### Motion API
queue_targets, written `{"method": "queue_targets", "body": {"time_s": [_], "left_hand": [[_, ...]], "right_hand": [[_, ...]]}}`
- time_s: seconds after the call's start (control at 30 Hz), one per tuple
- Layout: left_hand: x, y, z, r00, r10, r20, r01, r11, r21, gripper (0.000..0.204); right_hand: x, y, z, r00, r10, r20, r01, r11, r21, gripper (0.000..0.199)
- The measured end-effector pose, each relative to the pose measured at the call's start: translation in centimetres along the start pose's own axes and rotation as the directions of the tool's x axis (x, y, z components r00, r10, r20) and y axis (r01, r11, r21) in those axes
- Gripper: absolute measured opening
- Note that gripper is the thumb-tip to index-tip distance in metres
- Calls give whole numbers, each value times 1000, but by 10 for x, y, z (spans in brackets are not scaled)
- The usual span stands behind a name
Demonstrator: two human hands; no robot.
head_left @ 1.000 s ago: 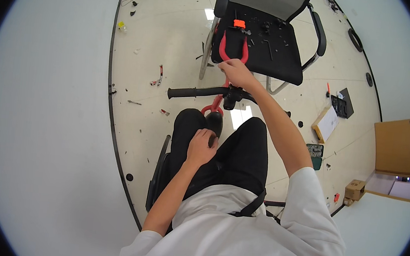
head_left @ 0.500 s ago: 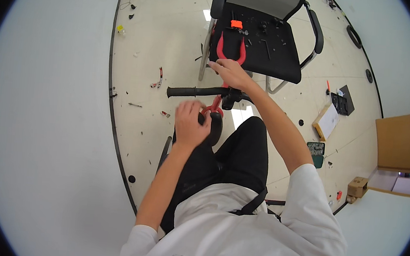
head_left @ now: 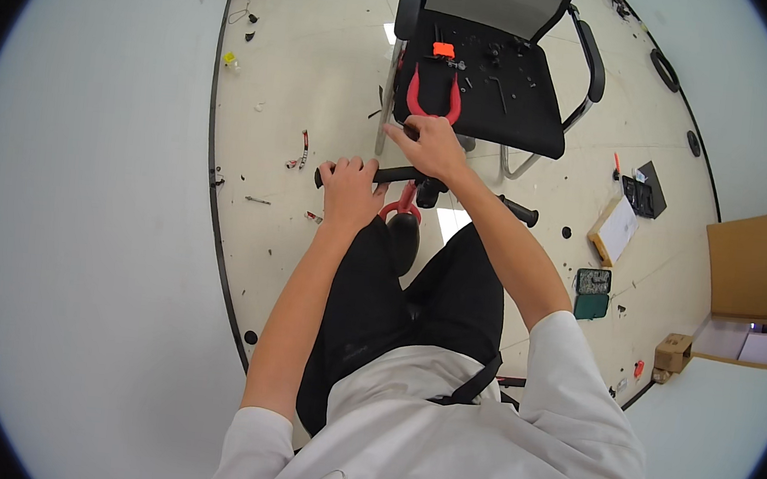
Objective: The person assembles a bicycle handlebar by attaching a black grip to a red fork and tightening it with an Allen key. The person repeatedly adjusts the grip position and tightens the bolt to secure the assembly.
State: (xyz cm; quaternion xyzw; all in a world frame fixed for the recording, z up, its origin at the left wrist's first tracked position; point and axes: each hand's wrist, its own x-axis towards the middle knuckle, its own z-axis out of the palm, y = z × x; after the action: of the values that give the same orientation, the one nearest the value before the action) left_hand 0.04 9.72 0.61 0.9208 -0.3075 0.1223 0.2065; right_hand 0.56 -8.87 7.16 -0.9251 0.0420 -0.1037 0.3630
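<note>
A black handlebar (head_left: 396, 174) crosses in front of my knees, with a black end grip (head_left: 519, 211) on its right side. My left hand (head_left: 351, 190) is closed around the bar's left end. Farther out, my right hand (head_left: 431, 148) is bent over the base of a red two-pronged fork (head_left: 453, 106), and a small dark piece shows between its fingers; what it grips is mostly hidden. A dark clamp-like part (head_left: 427, 194) sits mid-bar above a red frame tube (head_left: 407, 196). Below that, a black rounded saddle-shaped piece (head_left: 404, 241) lies between my legs.
Ahead stands an office chair (head_left: 526, 96) holding an orange part (head_left: 443, 50), a hex key (head_left: 497, 93) and small hardware. Scraps litter the tiled floor. To the right lie a green case (head_left: 590, 305), a white-topped box (head_left: 618, 230) and a black tool case (head_left: 637, 196). A wall flanks my left.
My left hand has moved up and left from near the saddle-shaped piece onto the handlebar's left end. The handlebar has turned, bringing its right grip into view. My right hand stays at the fork base.
</note>
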Motion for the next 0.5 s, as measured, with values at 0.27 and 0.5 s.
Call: {"method": "queue_targets", "body": {"time_s": [0.27,0.5], "left_hand": [[0,-1,0,1000,-21,19,21,999,-23,28],[-10,-13,11,983,-66,171,91,985,-145,29]], "right_hand": [[-9,-2,2,983,-184,7,184,979,-90,42],[-2,-4,8,949,-271,163,287,955,-80,43]]}}
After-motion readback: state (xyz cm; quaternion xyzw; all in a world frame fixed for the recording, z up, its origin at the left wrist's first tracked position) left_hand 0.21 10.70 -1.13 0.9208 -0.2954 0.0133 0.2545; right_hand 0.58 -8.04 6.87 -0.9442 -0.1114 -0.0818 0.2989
